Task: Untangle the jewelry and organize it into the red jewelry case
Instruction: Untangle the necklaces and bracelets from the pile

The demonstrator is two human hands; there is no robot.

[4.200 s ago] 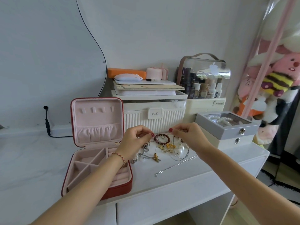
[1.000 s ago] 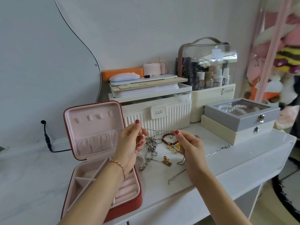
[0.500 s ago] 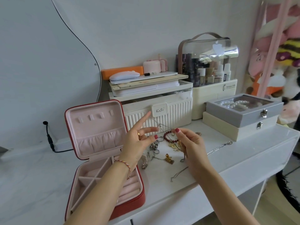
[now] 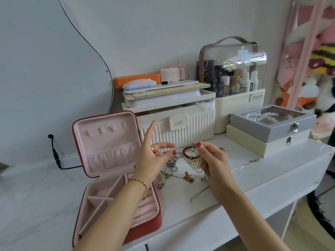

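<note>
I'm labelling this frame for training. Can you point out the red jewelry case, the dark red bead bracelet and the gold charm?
red jewelry case [image 4: 145, 228]: head view, on its red outer front wall.
dark red bead bracelet [image 4: 185, 152]: head view, on the beads of its left arc.
gold charm [image 4: 188, 177]: head view, on the charm's body.

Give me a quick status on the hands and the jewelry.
Left hand open, fingers spread above the tangle. Right hand pinching a thin chain by the red bead bracelet. Red jewelry case open, no jewelry visible inside. Nothing blocking it.

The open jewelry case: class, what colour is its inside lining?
Pale pink; the jewelry case is red outside. The head view shows it plainly.
</note>
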